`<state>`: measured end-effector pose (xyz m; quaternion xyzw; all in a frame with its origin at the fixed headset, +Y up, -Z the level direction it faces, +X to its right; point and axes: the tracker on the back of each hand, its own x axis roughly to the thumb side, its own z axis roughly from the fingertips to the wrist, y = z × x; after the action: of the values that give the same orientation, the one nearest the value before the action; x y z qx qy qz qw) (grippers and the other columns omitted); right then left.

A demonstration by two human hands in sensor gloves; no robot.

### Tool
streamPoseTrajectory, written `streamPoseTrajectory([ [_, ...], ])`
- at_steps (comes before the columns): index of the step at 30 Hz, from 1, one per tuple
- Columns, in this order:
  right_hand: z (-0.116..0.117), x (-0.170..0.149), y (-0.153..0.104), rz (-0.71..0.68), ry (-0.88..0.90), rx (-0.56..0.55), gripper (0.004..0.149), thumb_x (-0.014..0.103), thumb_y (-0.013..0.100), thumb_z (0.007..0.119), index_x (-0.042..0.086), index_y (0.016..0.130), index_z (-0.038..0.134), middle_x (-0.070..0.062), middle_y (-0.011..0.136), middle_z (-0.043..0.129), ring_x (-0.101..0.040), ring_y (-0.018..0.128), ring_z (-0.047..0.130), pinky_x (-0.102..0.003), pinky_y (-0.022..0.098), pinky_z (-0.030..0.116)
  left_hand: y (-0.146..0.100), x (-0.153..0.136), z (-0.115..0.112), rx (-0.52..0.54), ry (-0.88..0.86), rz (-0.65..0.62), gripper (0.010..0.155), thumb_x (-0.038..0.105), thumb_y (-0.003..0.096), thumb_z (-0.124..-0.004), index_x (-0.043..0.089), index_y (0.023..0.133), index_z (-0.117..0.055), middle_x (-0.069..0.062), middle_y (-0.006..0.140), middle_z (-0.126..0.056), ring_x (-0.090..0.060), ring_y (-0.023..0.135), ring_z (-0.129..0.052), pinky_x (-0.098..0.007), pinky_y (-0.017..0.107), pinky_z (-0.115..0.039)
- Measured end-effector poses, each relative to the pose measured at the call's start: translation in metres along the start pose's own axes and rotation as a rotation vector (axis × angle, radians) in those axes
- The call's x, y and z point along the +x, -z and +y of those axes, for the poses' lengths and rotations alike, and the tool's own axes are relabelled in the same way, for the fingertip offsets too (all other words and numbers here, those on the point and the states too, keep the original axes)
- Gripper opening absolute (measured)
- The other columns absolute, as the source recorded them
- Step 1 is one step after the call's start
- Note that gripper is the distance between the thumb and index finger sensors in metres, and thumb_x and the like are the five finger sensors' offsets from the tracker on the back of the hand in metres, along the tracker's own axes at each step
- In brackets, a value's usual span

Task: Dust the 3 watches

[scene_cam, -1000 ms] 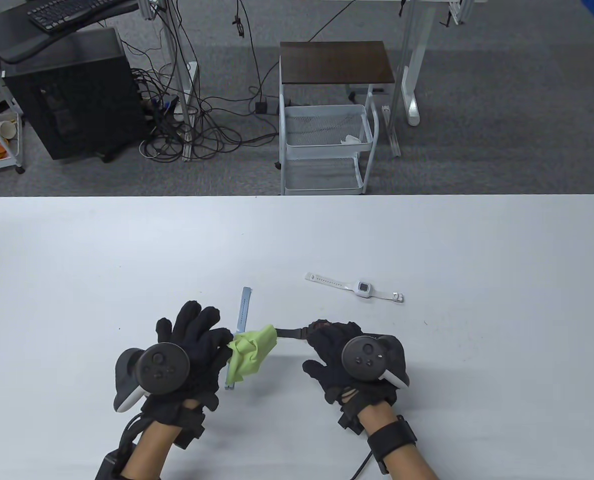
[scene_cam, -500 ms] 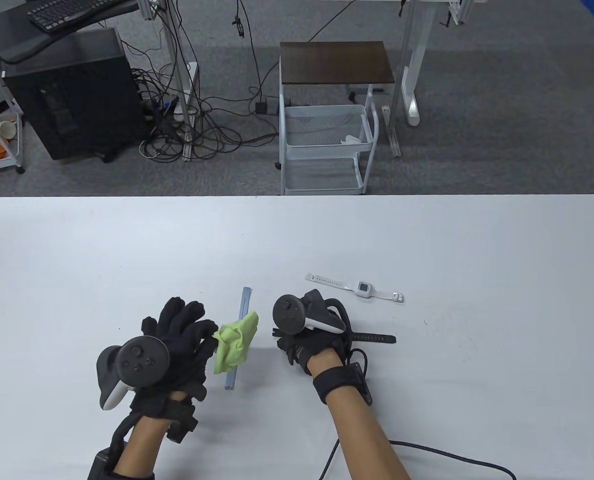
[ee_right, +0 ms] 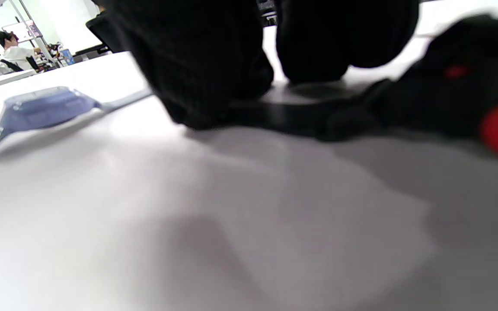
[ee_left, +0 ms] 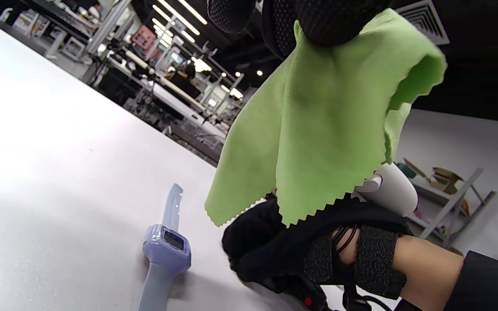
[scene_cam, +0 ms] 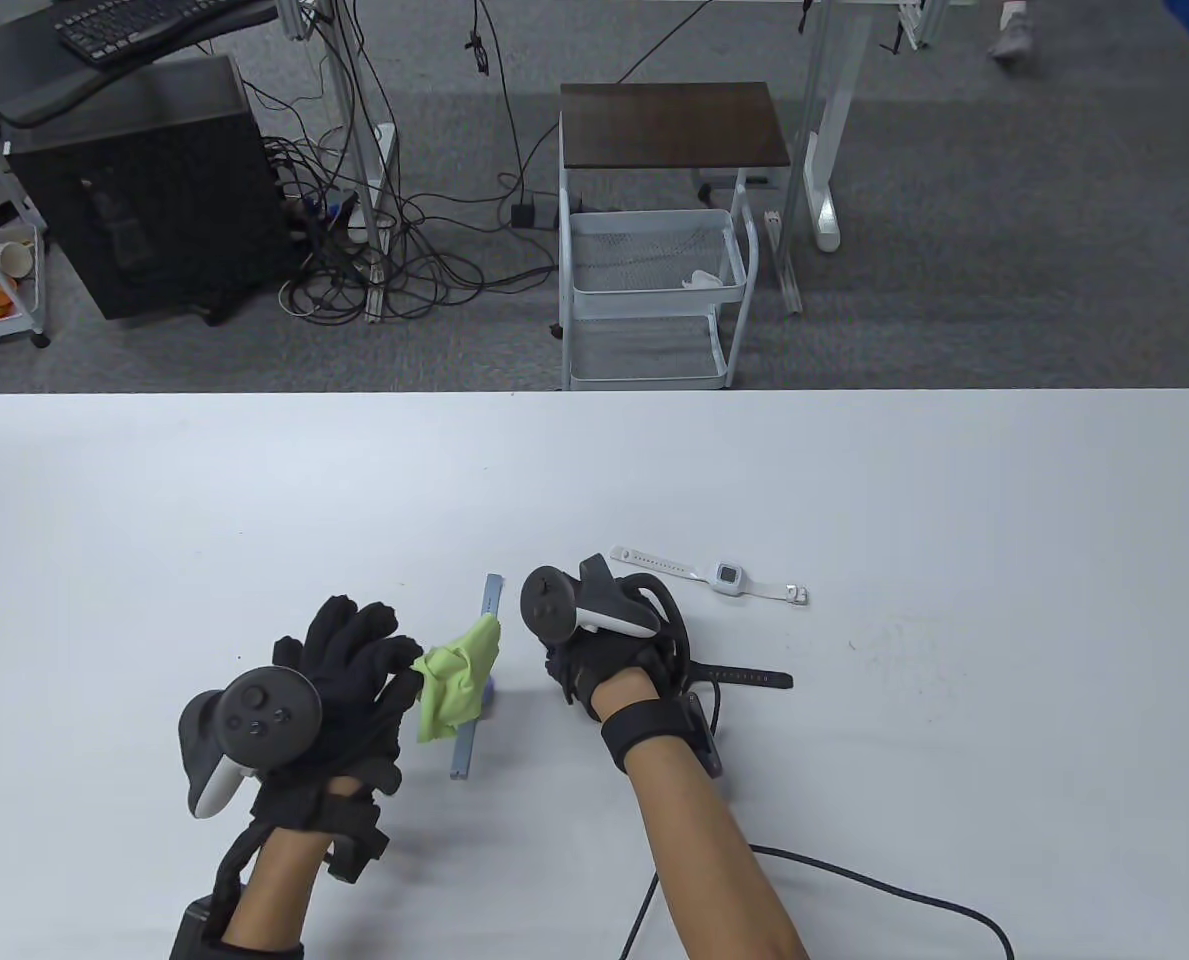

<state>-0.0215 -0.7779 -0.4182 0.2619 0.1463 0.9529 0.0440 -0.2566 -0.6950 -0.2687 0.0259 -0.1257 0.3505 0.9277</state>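
Cloth (scene_cam: 457,678) is being pinched at a corner by the left hand (scene_cam: 349,680) and is hanging over the lilac watch (ee_left: 165,247), which is lying flat on the tabletop (scene_cam: 954,480). The black watch (scene_cam: 749,678) is lying on the tabletop under the right hand (scene_cam: 604,665); in the right wrist view gloved fingertips (ee_right: 205,73) are being pressed down on its strap, though whether that grip is curled round it cannot be told. The white watch (scene_cam: 724,577) is lying apart, just beyond the right hand. Risk is being judged here: with only a corner held, the cloth is likely to be dropped or dragged limply, so little dust is being lifted. The lilac watch, unheld, is liable to be pushed along the smooth tabletop by a wipe. The white watch is at risk of being knocked by the right tracker (scene_cam: 594,605).
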Motion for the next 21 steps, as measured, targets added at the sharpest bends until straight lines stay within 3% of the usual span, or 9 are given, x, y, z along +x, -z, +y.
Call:
streamPoseTrajectory([
  [21, -0.0003, -0.0061, 0.0006, -0.006, 0.015, -0.065, 0.04, 0.038, 0.033, 0.092, 0.022, 0.07, 0.09, -0.019, 0.077, 0.086, -0.042, 0.06, 0.082, -0.067, 0.056, 0.052, 0.0034, 0.0015, -0.0102, -0.052, -0.027, 0.0, 0.046, 0.042, 0.0597, -0.066, 0.017, 0.099, -0.064, -0.007, 0.12, -0.041, -0.048, 0.114, -0.021, -0.08, 0.065, -0.014],
])
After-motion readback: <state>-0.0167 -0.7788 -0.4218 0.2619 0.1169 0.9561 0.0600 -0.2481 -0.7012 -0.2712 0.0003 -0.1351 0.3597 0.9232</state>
